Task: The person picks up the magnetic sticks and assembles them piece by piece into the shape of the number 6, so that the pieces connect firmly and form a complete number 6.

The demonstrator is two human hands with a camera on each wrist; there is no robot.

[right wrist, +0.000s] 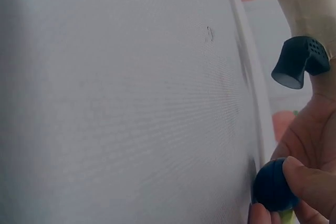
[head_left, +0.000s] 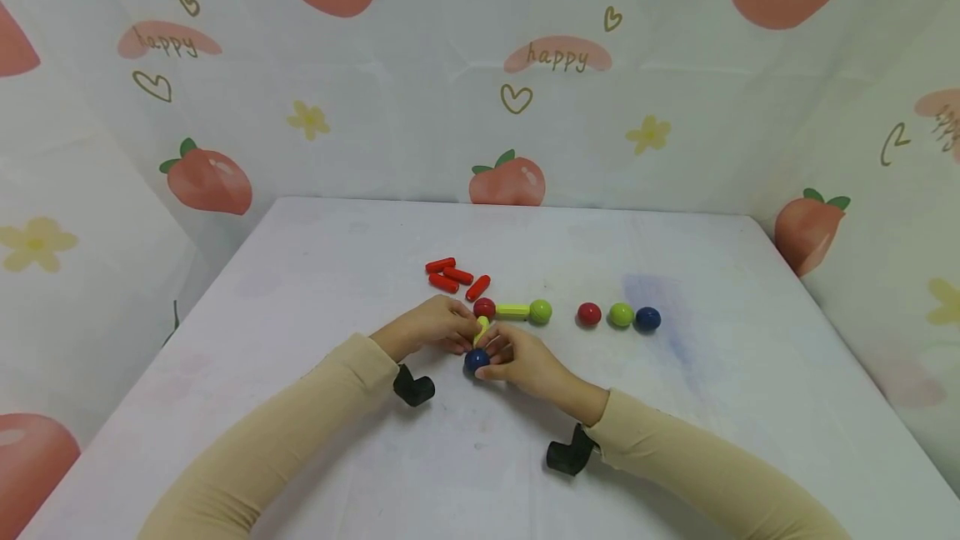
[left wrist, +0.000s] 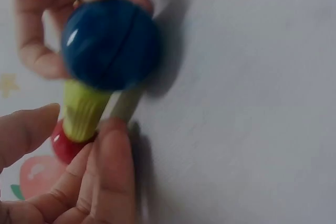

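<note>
My right hand (head_left: pixel 528 363) pinches a glossy blue ball (head_left: pixel 476 361) between thumb and fingers. A yellow-green stick (left wrist: pixel 84 111) runs from that ball to a red ball (head_left: pixel 484 307). My left hand (head_left: pixel 437 325) has its thumb and fingertips on either side of this stick, close to the red ball. From the red ball a second yellow-green stick (head_left: pixel 513 312) leads right to a green ball (head_left: pixel 540 312), lying on the table. In the right wrist view, the blue ball (right wrist: pixel 275 184) sits under the thumb, and only a bit of the stick shows below it.
Several loose red sticks (head_left: pixel 444 282) lie behind the hands. To the right, a red ball (head_left: pixel 588 314), a green ball (head_left: pixel 621 315) and a blue ball (head_left: pixel 648 320) stand in a row on the white table (head_left: pixel 750 407). A peach-patterned cloth (head_left: pixel 420 107) hangs behind.
</note>
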